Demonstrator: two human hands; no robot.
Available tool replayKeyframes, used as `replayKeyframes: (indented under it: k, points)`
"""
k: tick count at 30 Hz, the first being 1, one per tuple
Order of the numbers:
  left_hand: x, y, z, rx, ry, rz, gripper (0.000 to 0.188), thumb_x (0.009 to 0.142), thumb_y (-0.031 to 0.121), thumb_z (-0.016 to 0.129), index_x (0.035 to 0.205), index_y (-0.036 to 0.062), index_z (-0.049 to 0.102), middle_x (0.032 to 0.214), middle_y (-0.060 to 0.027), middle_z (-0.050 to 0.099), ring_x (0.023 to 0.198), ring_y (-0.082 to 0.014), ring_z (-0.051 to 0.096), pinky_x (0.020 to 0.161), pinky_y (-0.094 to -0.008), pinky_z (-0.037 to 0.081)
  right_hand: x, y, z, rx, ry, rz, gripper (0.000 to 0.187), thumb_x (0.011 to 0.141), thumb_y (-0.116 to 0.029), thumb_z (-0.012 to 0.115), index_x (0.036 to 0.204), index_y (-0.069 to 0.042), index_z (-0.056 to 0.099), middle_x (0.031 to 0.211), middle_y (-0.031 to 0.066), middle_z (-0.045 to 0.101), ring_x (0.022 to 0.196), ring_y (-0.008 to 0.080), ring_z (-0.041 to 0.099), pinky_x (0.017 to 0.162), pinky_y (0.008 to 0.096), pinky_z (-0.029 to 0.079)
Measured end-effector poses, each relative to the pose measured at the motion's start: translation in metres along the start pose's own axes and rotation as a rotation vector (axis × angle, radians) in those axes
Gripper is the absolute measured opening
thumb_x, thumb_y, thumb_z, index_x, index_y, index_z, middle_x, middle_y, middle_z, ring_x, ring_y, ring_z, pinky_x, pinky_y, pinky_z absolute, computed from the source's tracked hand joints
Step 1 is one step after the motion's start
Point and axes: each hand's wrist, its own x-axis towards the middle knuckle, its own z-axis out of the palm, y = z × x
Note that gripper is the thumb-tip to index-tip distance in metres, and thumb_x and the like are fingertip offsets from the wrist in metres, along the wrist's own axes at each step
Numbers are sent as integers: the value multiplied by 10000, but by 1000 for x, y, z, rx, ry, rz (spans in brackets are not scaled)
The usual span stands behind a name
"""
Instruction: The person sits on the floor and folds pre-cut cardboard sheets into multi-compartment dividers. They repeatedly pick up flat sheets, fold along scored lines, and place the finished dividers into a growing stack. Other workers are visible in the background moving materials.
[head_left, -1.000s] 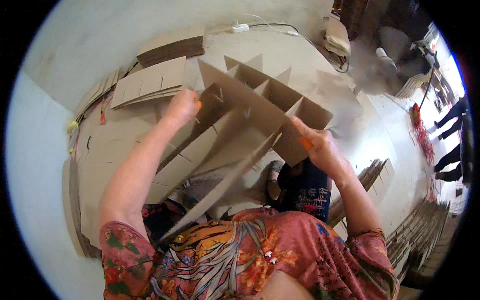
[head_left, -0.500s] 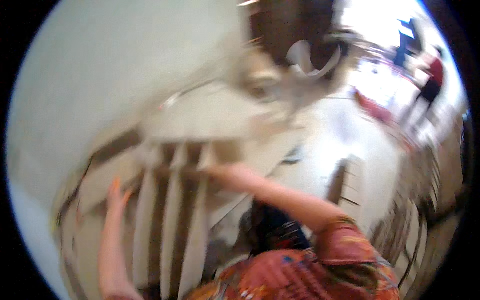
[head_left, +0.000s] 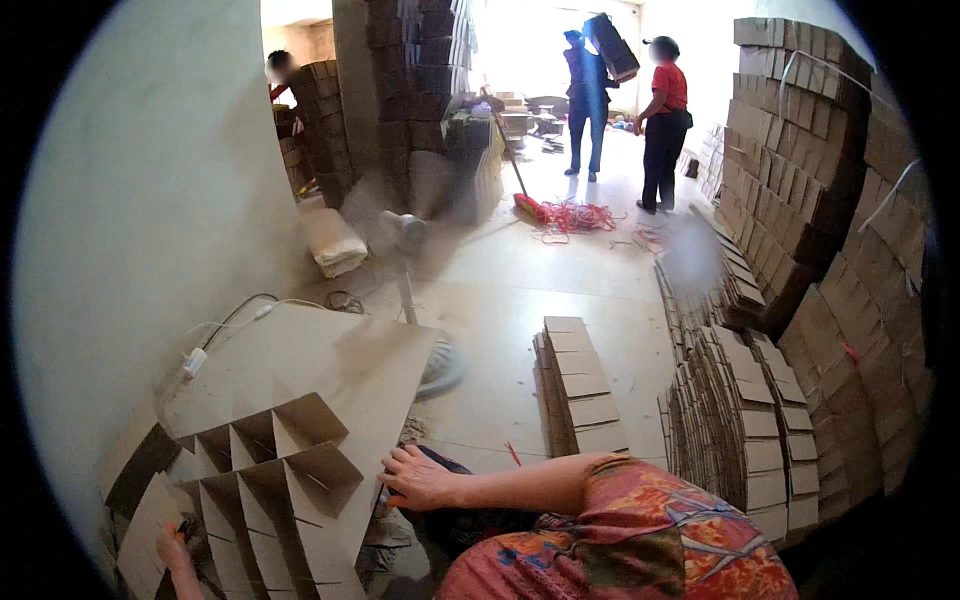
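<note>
While the cardboard divider grid lay at the lower left of the view, on a large flat cardboard sheet spread over the floor, both hands were at its edges. The grid was a lattice of slotted brown strips standing up into open cells, so it looked light but floppy: likely to skew or fold flat if lifted by one corner, and apt to crease or tear at the slots. It would probably be best held at two opposite sides, gripping the outer strips close to a crossing where the card is stiffest.

The right hand rested at the grid's right edge, its fingers spread and only lightly curled, lying against the card, not closed around it; the red patterned sleeve ran back from it. The left hand showed only partly at the bottom edge, at the grid's lower left corner, and I could not tell whether its fingers were closed on a strip.

Beyond, a pedestal fan stood on the floor, stacks of flat cardboard pieces sat to the right, and two people stood well apart near the bright doorway.
</note>
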Motion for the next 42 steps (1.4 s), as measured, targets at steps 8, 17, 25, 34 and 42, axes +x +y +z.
replayKeyframes:
  k: [8,17,25,34,42]
  points:
    - [9,-7,-8,389,33,412,300,814,59,529,642,68,284,653,-36,186,581,-150,232,493,-336,269,21,12,14,143,2,50,268,789,-295,601,850,-35,617,906,117,593,982,271,528,857,385,380]
    - [-29,37,-6,770,-135,407,222,858,96,516,706,5,382,690,-39,292,621,-166,255,540,-334,318,18,13,12,139,-6,71,266,787,-285,592,849,-30,632,898,124,602,958,289,543,849,396,398]
    - [37,-25,-33,-273,57,66,226,875,83,463,1039,-34,564,940,-138,568,819,-212,527,743,-343,418,28,4,11,134,-1,60,262,793,-291,579,834,-38,635,891,126,607,944,298,552,850,402,404]
    - [-142,-72,-115,495,107,847,376,878,370,526,1138,106,584,1143,-192,576,1004,-287,562,865,-478,454,22,8,7,106,-43,90,307,790,-297,543,819,-9,645,908,157,618,946,322,566,840,424,422]
    - [-211,-42,-62,341,104,1032,359,870,362,531,1117,107,584,1111,-184,573,976,-283,558,841,-471,450,25,8,12,93,-39,85,303,799,-302,541,840,-19,641,894,141,613,964,299,553,857,419,401]
